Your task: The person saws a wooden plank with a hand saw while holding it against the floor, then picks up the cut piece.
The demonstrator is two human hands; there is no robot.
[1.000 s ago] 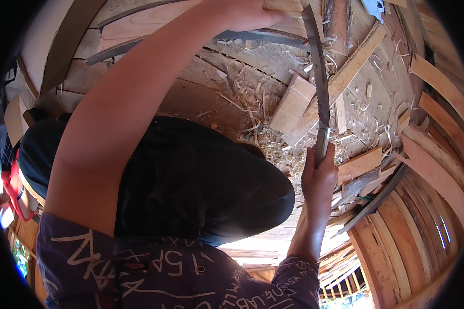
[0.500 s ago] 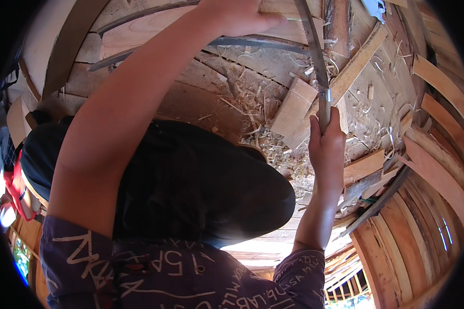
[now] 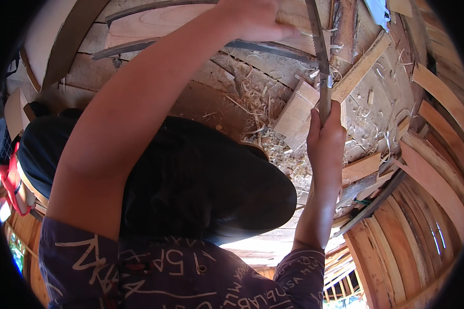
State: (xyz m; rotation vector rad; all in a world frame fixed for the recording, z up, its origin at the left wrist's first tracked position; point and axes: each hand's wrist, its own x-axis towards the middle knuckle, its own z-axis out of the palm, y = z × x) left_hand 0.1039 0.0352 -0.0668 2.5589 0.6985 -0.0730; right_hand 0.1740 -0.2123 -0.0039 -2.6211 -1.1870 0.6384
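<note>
My right hand (image 3: 326, 131) is closed around the handle of a handsaw (image 3: 319, 49), with the thumb along its near end. The long narrow blade has teeth on its left edge and points away from me, past the top of the picture. It crosses the right end of a pale wooden board (image 3: 149, 24). My left hand (image 3: 255, 20) lies on that board left of the blade, thumb stretched toward the saw; its other fingers are partly cut off by the upper edge. Dark strips (image 3: 265, 46) run along the board's long sides.
Curled shavings (image 3: 263, 103) cover the plank floor around a loose wood block (image 3: 296, 108). A long wooden strip (image 3: 363, 67) slants right of the saw. Offcuts (image 3: 361, 167) lie beside my right forearm, near a plank wall (image 3: 397, 242). My bent knee (image 3: 263, 190) is between my arms.
The saw and my right hand have moved a little away from me, along the blade's length. My left hand stays on the board, and the whole view has shifted slightly.
</note>
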